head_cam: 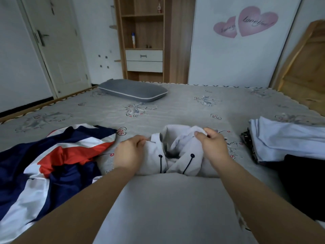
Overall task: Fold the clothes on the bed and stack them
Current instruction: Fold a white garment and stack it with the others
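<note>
On bed (pixel 175 106): both hands grip grey hoodie (pixel 175 161).

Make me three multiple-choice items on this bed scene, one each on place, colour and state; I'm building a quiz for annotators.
1. Where does the folded stack lie?
A. person's right
B. on the pillow
C. on the shelf

2. Which colours has the striped garment?
A. green, yellow
B. navy, white, red
C. all black

3. What are the hands doing?
A. resting flat, open
B. both gripping the grey hooded garment
C. holding the pillow

Answers: 1 A, it sits at the bed's right edge. 2 B, those stripes show. 3 B, the left hand and right hand curl on its cloth.
</note>
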